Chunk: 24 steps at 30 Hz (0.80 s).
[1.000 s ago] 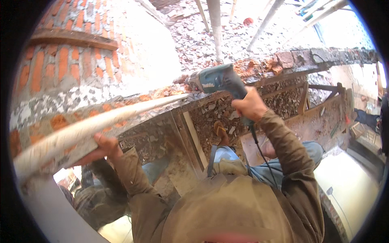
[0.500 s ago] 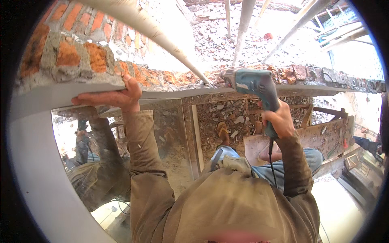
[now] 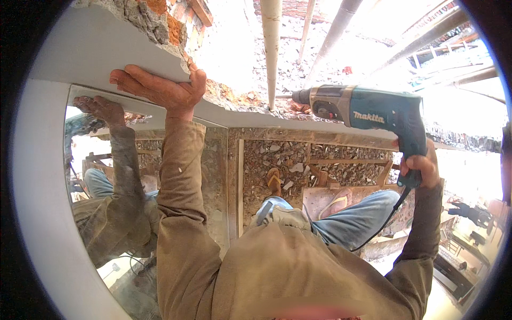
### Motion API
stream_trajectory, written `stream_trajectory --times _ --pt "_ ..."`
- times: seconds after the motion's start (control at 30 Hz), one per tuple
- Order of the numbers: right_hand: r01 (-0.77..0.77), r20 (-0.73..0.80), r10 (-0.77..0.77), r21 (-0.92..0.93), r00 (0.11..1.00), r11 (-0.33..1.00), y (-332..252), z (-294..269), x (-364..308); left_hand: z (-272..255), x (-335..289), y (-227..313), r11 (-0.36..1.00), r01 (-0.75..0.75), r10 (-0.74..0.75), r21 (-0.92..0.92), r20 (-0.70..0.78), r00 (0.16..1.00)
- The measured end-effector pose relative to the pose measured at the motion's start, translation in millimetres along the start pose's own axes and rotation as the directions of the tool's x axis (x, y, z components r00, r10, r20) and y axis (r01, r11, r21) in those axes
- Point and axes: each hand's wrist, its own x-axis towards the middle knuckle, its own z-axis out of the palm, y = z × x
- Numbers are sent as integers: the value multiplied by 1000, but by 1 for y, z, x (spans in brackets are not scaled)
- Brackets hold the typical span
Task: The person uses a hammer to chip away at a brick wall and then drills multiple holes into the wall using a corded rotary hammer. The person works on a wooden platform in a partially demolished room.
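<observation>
My left hand (image 3: pixel 162 90) lies open, fingers stretched out, against the smooth grey plaster (image 3: pixel 117 42) just below its broken brick edge. My right hand (image 3: pixel 424 165) grips the handle of a teal rotary hammer drill (image 3: pixel 368 109). The drill is level, with its nose to the left. Its thin bit reaches toward the foot of an upright pale pole (image 3: pixel 271 58) at the rubbly top of the wall; I cannot tell whether the tip touches anything. A black cord (image 3: pixel 381 224) hangs from the handle.
A glass pane (image 3: pixel 213 176) beside my left arm reflects me. Below me are a wooden frame (image 3: pixel 233 176), a plank platform (image 3: pixel 368 193) and rubble (image 3: pixel 282 154). More poles (image 3: pixel 336 32) lean beyond the wall. Another person (image 3: pixel 472 213) is at the far right.
The drill and my right hand have moved right in the picture, and more of the drill's side shows. My left hand stays flat on the plaster. The whole view has shifted.
</observation>
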Motion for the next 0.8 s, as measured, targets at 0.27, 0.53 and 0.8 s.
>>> stream_trajectory --times 0.27,0.53,0.8 --pt "94 146 -95 12 985 996 -20 -13 116 -4 1 2 998 27 -27 -48 15 1000" --pt "-66 107 67 -17 992 998 1 -63 189 -11 10 13 992 68 -58 -103 95 994" --pt "-113 218 98 59 971 992 17 -48 203 2 4 18 932 152 -134 -329 77 988"
